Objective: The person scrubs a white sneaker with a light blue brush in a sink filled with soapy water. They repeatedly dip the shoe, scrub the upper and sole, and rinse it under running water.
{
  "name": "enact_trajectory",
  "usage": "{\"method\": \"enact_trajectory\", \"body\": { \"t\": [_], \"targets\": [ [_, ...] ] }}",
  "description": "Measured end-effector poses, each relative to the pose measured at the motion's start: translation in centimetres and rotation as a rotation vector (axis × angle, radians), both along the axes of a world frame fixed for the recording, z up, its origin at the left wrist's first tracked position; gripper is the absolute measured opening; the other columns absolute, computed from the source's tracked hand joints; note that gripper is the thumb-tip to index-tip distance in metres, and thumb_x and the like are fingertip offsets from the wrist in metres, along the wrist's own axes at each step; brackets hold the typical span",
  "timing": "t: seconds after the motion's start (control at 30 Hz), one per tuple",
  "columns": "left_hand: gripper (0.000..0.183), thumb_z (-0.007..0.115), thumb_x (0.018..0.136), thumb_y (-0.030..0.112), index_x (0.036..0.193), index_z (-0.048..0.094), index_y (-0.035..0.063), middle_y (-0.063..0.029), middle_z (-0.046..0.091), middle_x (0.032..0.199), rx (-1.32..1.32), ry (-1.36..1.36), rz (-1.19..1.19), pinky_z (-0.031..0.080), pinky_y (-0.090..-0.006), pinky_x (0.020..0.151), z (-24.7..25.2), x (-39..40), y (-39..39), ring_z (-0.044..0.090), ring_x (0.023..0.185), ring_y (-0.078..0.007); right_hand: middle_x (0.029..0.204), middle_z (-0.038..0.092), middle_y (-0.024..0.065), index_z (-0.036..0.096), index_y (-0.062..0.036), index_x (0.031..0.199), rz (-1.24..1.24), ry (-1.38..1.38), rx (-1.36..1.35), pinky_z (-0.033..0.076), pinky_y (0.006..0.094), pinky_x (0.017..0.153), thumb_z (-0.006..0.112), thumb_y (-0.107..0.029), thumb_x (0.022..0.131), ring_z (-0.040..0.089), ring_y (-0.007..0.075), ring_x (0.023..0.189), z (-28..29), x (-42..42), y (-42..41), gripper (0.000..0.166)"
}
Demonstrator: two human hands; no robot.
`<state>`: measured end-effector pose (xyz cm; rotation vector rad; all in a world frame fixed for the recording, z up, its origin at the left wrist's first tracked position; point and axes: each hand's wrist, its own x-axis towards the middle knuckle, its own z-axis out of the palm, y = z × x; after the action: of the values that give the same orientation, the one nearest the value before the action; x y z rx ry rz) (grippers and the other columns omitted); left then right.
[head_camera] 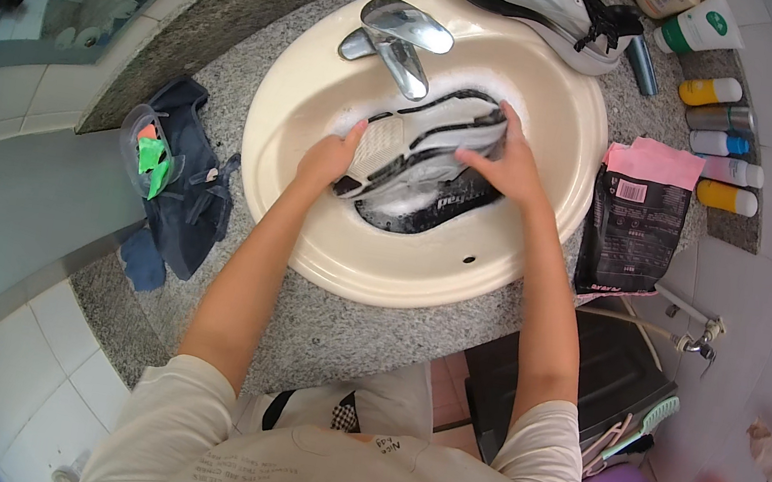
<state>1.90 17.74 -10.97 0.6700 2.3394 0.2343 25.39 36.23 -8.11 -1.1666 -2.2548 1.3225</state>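
A wet white-and-black sneaker (439, 137) lies tilted in the cream washbasin (324, 250), with white suds around it. My left hand (329, 158) grips the end with the pale mesh, thumb on top. At the other end my right hand (507, 158) holds the sneaker, fingers over its far edge and thumb on the near side. Below the sneaker, toward me, a dark piece bearing light lettering (464, 196) shows among the foam; whether it is part of the shoe or separate, I cannot tell. Behind stands the chrome faucet (404, 42), its spout above the suds.
Another white-and-black sneaker (541, 6) rests on the basin's back right rim. To the right lie a black-and-pink pouch (635, 226) and several bottles (718, 145). On the left, a clear plastic container (144, 156) with green pieces sits on dark blue cloth (190, 227). The granite counter (341, 339) edges toward me.
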Motion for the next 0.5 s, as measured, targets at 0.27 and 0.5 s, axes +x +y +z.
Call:
{"method": "enact_trajectory", "body": {
  "t": [0.27,0.5],
  "targets": [
    [0.084,0.071,0.074,0.058,0.132,0.048,0.0002,-0.0304,0.053,0.128,0.238,-0.005,-0.286,0.037,-0.0437,0.104,0.4,4.4,-1.1,0.044,0.127,-0.0427,0.107,0.065,0.0256,0.060,0.0027,0.117,0.118,-0.538,0.032,0.051,0.0416,0.084,0.077,-0.071,0.056,0.064,0.0381,0.099,-1.9,-0.5,1.2,0.098],
    [0.108,0.079,0.062,0.041,0.146,0.027,-0.0013,-0.0248,0.048,0.134,0.074,-0.748,-0.073,0.036,-0.0435,0.105,1.8,2.2,-0.3,0.046,0.124,-0.0356,0.106,0.066,0.0253,0.068,0.0063,0.100,0.158,-0.650,-0.074,0.051,0.0387,0.085,0.064,-0.073,0.072,0.065,0.0340,0.099,0.2,-2.0,-0.1,0.084]
  ]
}}
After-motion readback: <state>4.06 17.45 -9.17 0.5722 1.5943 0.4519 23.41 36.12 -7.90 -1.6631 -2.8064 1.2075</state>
